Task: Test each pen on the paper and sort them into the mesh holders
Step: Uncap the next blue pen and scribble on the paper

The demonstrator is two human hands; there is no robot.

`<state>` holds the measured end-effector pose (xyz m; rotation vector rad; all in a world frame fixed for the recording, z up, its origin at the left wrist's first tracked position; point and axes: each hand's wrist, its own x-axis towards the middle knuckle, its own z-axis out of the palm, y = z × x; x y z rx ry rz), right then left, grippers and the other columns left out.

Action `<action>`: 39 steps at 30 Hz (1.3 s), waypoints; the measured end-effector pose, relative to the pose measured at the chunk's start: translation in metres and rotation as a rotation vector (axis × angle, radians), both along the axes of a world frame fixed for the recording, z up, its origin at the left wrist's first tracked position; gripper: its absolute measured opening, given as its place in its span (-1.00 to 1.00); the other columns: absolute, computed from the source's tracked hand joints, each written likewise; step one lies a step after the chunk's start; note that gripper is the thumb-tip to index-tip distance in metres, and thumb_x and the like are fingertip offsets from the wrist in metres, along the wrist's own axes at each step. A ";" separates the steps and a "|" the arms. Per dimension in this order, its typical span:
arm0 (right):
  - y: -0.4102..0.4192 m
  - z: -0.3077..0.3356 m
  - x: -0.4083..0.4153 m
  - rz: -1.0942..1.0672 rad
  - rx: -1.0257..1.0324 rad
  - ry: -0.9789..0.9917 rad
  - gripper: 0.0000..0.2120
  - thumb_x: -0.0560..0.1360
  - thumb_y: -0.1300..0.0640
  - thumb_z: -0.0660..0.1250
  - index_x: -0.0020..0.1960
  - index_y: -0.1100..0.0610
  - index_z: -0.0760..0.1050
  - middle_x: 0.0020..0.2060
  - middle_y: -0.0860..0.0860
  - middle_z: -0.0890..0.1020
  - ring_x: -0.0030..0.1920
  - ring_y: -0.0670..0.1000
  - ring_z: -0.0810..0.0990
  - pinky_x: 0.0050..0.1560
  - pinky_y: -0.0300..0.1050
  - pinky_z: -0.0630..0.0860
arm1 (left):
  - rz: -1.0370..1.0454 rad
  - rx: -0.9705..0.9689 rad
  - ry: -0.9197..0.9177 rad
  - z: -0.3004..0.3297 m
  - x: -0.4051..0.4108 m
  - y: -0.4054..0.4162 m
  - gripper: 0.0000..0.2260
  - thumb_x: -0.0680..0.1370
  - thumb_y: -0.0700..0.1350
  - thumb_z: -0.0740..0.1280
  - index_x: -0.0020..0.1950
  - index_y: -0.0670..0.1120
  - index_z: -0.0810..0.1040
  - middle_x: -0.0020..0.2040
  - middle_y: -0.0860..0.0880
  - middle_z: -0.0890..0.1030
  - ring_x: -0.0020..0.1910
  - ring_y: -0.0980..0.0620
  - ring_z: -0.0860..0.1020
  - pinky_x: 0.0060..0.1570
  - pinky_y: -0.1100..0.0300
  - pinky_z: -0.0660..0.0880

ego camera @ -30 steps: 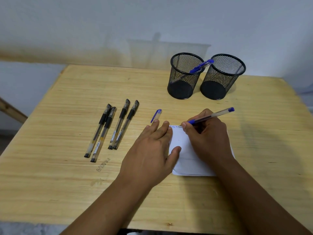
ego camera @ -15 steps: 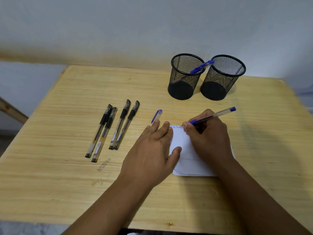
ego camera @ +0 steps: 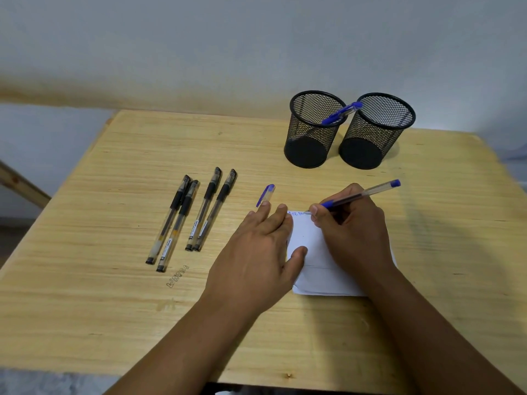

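- We are in the testing step: our right hand (ego camera: 353,226) pinches the blue pen (ego camera: 360,194) between thumb and fingers, its tip down at the top edge of the paper (ego camera: 310,243), where a short line of blue marks already shows.
- Our left hand (ego camera: 256,252) lies flat with straight fingers, gripping nothing; it presses the left side of the paper onto the counter (ego camera: 114,309), thumb on the sheet.
- The pen's blue cap (ego camera: 266,194) lies loose on the counter just beyond the left fingertips.
- Four black pens (ego camera: 194,218) lie capped in two pairs to the left, well apart from the paper, seemingly untested.
- Two mesh holders stand side by side at the far edge: the left holder (ego camera: 313,132) already has one blue pen (ego camera: 340,113) leaning on its rim, while the right holder (ego camera: 376,132) looks empty from here.
- Our judgement: the task is early, one pen sorted, one in test, four waiting.
- The next move likely calls for lifting the tip, fetching the cap with the left hand, closing the pen and dropping it into the holder that matches its result, probably the left one with the other blue pen.
- The holders are light and close together, so a careless drop could tip one or land in the wrong one.
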<state>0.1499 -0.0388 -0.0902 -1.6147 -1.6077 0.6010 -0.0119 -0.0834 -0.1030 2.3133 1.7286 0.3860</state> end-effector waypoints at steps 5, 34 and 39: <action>0.000 -0.001 0.000 0.003 -0.011 -0.016 -0.85 0.47 0.11 0.45 -0.10 0.10 0.48 -0.33 -0.16 0.57 -0.28 -0.23 0.56 -0.25 -0.58 0.38 | 0.006 0.005 -0.008 0.000 0.000 0.000 -0.43 0.57 0.18 0.06 0.48 -0.09 0.37 0.53 -0.03 0.32 0.55 -0.05 0.15 0.49 0.09 0.11; 0.000 0.002 0.009 -0.064 -0.032 0.240 -0.84 0.50 0.10 0.42 -0.07 0.17 0.50 -0.29 -0.06 0.69 -0.24 -0.17 0.67 -0.18 -0.41 0.51 | 0.014 0.006 -0.035 0.002 0.001 -0.001 -0.49 0.60 0.15 0.16 0.47 -0.08 0.37 0.53 -0.02 0.31 0.56 -0.02 0.12 0.51 0.09 0.12; 0.004 0.009 0.013 -0.137 -0.121 0.493 -0.85 0.51 0.18 0.41 -0.03 0.26 0.52 -0.30 0.03 0.71 -0.25 -0.10 0.72 -0.17 -0.34 0.58 | 0.026 0.000 -0.071 0.002 0.001 -0.003 -0.54 0.58 0.15 0.18 0.37 -0.09 0.45 0.49 -0.01 0.38 0.54 -0.01 0.16 0.45 0.05 0.25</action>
